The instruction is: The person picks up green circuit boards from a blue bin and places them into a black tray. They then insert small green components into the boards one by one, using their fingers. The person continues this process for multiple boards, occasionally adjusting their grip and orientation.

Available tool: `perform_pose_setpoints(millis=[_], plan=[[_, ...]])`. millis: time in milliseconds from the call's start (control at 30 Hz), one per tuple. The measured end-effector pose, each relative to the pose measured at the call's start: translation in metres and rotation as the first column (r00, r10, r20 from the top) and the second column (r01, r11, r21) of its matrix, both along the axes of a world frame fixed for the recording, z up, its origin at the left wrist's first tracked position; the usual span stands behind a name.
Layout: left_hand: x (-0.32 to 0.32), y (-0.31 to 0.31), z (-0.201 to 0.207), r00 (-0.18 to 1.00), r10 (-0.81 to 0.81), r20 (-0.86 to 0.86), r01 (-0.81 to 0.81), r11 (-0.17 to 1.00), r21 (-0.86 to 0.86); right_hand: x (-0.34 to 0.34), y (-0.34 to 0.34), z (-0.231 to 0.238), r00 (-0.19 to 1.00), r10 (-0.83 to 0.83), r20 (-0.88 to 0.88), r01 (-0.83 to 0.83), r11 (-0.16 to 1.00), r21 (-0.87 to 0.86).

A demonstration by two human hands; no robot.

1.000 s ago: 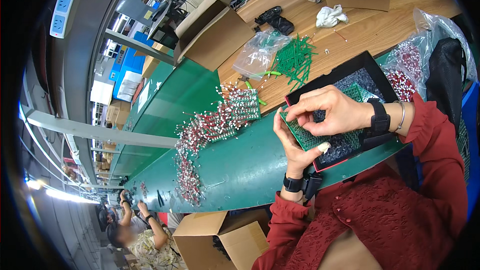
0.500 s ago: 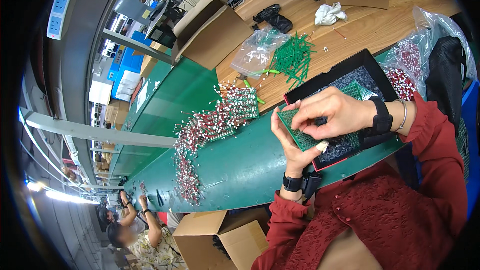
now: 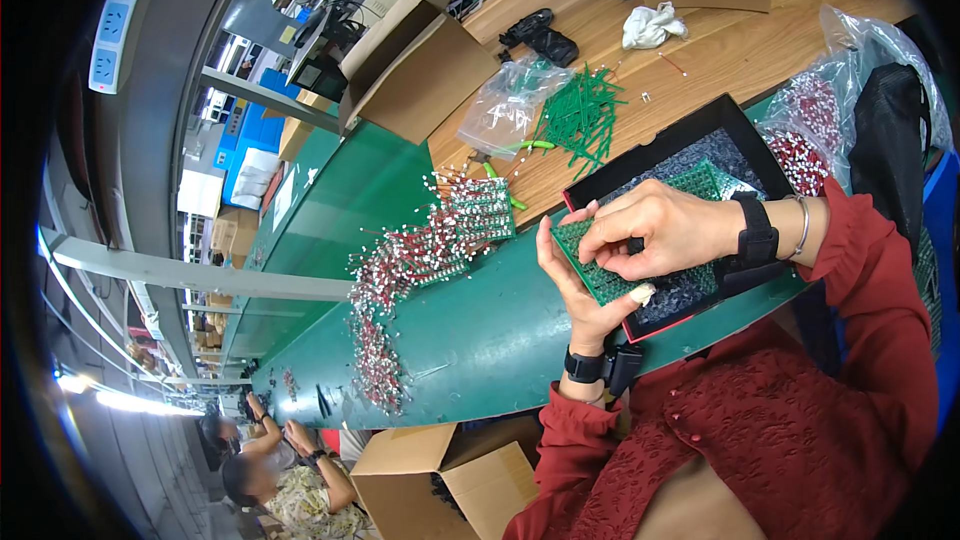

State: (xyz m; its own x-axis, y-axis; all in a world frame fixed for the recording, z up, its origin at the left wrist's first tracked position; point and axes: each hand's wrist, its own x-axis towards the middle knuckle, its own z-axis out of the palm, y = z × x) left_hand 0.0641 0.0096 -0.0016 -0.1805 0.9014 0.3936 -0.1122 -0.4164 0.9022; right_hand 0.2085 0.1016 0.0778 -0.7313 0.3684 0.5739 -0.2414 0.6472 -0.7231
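At the far left of my feed I have a blue-and-white power strip (image 3: 115, 25), and below it a co-worker (image 3: 300, 495) in a patterned shirt sits along the green bench (image 3: 500, 340). Next I see a heap of red wires with white connectors (image 3: 378, 365), trailing up onto a green grid-patterned board (image 3: 485, 210). Above that stands an open cardboard box (image 3: 425, 80), then a clear plastic bag (image 3: 500, 125) near some green-handled pliers (image 3: 517, 204) and a pile of thin green strips (image 3: 582, 120). The left hand (image 3: 580, 285) grasps a green circuit board panel (image 3: 603, 282) by its edge, thumb at the near side, fingers behind; I see the panel tilted over the left part of a shallow black tray (image 3: 735, 120) of small dark pieces (image 3: 665, 310). The right hand (image 3: 655, 230) bends over the panel, thumb and forefinger drawn together at its face, but I cannot tell whether they pinch anything. Rightmost I get a clear bag of red-and-white wires (image 3: 805, 125) and a black bag (image 3: 890, 125) beside it
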Motion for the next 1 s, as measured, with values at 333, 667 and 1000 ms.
perform_pose_setpoints(millis=[333, 667, 1000], plan=[[0.003, 0.005, -0.003, 0.994, -0.003, 0.107, -0.005, 0.997, 0.072, 0.003, 0.001, 0.001, 0.999, -0.001, 0.042, 0.007, 0.989, -0.146], [0.01, 0.005, 0.004, 0.978, 0.013, 0.21, -0.027, 0.998, 0.061, 0.005, 0.004, 0.0, 0.997, -0.069, -0.045, 0.064, 0.993, -0.094], [0.008, 0.005, 0.008, 0.982, 0.061, 0.177, -0.069, 0.997, 0.044, 0.004, 0.004, -0.006, 0.993, -0.036, 0.114, 0.047, 0.995, -0.091]])
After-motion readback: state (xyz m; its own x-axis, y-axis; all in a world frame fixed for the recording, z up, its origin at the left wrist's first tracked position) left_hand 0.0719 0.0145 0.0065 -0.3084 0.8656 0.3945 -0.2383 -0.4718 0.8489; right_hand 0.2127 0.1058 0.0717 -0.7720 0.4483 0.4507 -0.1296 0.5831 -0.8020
